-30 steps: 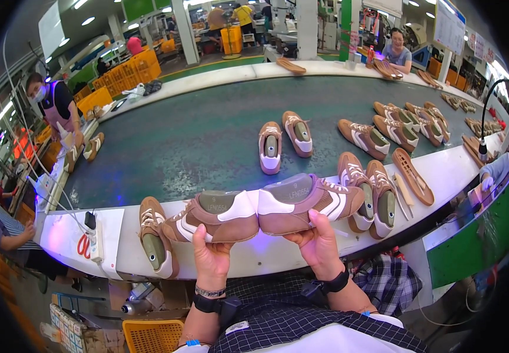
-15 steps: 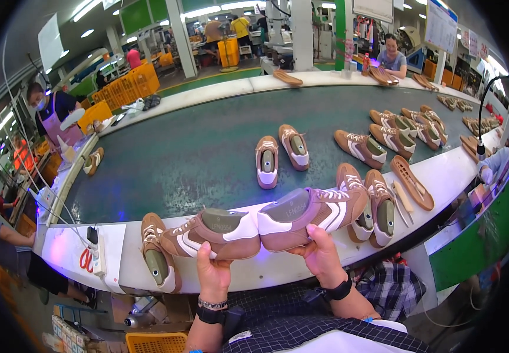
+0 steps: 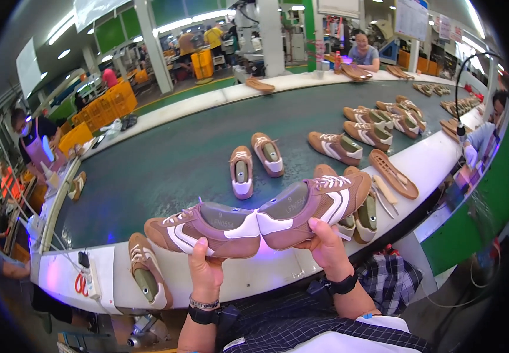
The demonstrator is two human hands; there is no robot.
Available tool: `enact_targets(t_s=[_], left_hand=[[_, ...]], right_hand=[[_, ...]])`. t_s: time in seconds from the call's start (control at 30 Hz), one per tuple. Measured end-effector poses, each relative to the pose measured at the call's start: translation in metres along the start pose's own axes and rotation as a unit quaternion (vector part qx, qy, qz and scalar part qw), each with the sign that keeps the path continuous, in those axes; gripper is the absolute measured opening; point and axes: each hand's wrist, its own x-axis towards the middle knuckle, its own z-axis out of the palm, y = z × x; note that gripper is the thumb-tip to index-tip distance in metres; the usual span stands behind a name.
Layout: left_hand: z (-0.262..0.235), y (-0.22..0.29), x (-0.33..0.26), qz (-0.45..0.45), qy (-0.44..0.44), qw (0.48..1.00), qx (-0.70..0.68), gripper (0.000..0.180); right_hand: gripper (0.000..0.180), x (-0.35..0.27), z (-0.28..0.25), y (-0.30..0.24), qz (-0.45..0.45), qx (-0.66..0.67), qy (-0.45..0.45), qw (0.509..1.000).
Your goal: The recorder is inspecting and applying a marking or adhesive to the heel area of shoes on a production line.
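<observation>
My left hand (image 3: pixel 206 273) grips a brown sneaker (image 3: pixel 207 233) with white stripes, its toe pointing left. In my right hand (image 3: pixel 330 253) is a matching sneaker (image 3: pixel 325 203), toe pointing right and tilted up. The heels of the two sneakers meet in the middle, sides facing me, above the bench edge. A grey-green shoe last fills each opening. Both thumbs press on the near sides; the other fingers are mostly hidden behind or beneath the shoes. Another sneaker (image 3: pixel 146 273) stands on the bench left of my left hand. Partly behind the right-hand shoe stands another pair (image 3: pixel 365 220).
A dark green conveyor belt (image 3: pixel 166 159) runs beyond the white bench (image 3: pixel 219 288), carrying a sneaker pair (image 3: pixel 242 170) and several more at right. A loose sole (image 3: pixel 393 173) and pincer-like tools (image 3: pixel 385 197) lie at right; red-handled scissors (image 3: pixel 81 283) and a power strip (image 3: pixel 93 279) at left. Co-workers sit or stand around.
My view has swung right, so the belt and background shift left. Both sneakers stay in my hands, heel to heel; the left one looks slightly larger and nearer.
</observation>
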Motion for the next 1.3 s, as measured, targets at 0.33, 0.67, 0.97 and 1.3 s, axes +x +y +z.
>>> enact_targets(t_s=[0.33, 0.67, 0.97, 1.3], left_hand=[[0.074, -0.023, 0.016, -0.04, -0.081, 0.996, -0.01, 0.051], [0.041, -0.035, -0.006, -0.081, -0.039, 0.991, -0.102, 0.061], [-0.069, -0.002, -0.027, -0.09, 0.031, 0.995, -0.037, 0.085], [-0.113, 0.03, -0.054, -0.082, 0.139, 0.981, -0.109, 0.071]], right_hand=[[0.049, -0.033, -0.027, -0.055, -0.108, -0.012, 0.067, 0.992], [0.051, -0.046, -0.035, -0.027, 0.021, 0.19, -0.037, 0.981], [0.069, -0.014, -0.053, 0.014, 0.196, 0.37, -0.075, 0.905], [0.06, -0.063, -0.091, -0.027, 0.229, 0.004, 0.111, 0.967]])
